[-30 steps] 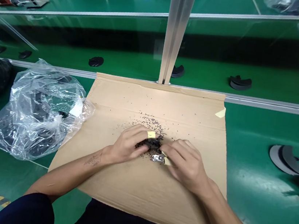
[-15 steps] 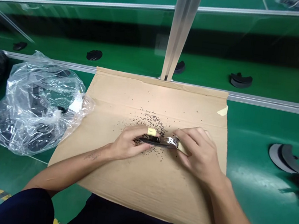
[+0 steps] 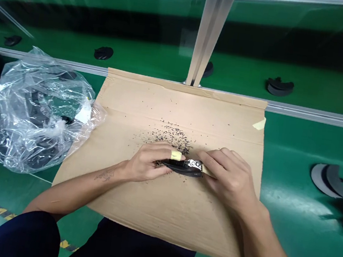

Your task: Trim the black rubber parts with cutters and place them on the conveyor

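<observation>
My left hand (image 3: 151, 161) pinches the left end of a black curved plastic part (image 3: 181, 170) between thumb and fingers, and yellow tape wraps one fingertip. My right hand (image 3: 227, 173) is closed around the pale handles of small cutting pliers (image 3: 194, 164). Their shiny metal head lies against the upper side of the black part; the jaw tips are hard to make out. Both hands are over a brown cardboard sheet (image 3: 160, 211). Many tiny black scraps (image 3: 173, 135) are scattered on the cardboard just beyond the hands.
A clear plastic bag (image 3: 40, 115) with dark parts inside overlaps the cardboard's left edge. Black and grey curved parts (image 3: 330, 180) lie on the green table at right. A metal post (image 3: 210, 36) rises behind the cardboard, beside a rail and more black parts (image 3: 279, 87).
The view has shifted slightly. The black part has tilted so more of its broad face shows, and the pliers' head has turned, showing its pivot. Both hands keep their holds.
</observation>
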Demonstrator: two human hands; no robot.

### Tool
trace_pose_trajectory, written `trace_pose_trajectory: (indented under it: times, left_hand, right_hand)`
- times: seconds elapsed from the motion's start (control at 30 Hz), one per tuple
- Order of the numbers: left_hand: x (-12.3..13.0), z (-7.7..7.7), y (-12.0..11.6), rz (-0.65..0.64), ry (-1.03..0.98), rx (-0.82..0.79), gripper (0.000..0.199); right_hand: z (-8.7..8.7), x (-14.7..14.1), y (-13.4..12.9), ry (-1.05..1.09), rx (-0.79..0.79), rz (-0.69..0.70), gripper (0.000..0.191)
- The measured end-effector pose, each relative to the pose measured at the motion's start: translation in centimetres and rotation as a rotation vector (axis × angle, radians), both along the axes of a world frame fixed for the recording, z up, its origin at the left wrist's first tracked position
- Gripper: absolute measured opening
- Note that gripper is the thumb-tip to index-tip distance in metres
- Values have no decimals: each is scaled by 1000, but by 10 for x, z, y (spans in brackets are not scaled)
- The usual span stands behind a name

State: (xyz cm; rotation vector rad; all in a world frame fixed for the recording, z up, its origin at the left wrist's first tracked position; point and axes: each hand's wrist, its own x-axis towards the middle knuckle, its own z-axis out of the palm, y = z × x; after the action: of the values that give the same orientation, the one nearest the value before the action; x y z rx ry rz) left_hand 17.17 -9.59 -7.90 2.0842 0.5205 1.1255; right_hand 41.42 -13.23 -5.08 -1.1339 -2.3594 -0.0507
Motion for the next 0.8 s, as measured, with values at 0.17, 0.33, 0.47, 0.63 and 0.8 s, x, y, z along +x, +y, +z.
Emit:
trace_pose_trajectory:
  times: [0.17,0.33,0.47,0.63,0.8]
  left_hand:
    - [1,1,-3,-2,-39,-13,31]
    - [3,5,-4,-21,-65,-21,29]
    - [4,6,-4,0,-80,-23,27]
    - [2,4,-1,27,-58,-20,27]
    - [1,3,0,33,-45,7,22]
  right_hand:
    - [4,-1,-2,-14,37,9,18]
    - [-1,-5,-5,93,-8,26,20]
    - [-5,-4,-5,188,-19,-2,22]
    - [-2,4,0,99,27,-133,21]
    - [-2,4,3,-31,10,-130,23]
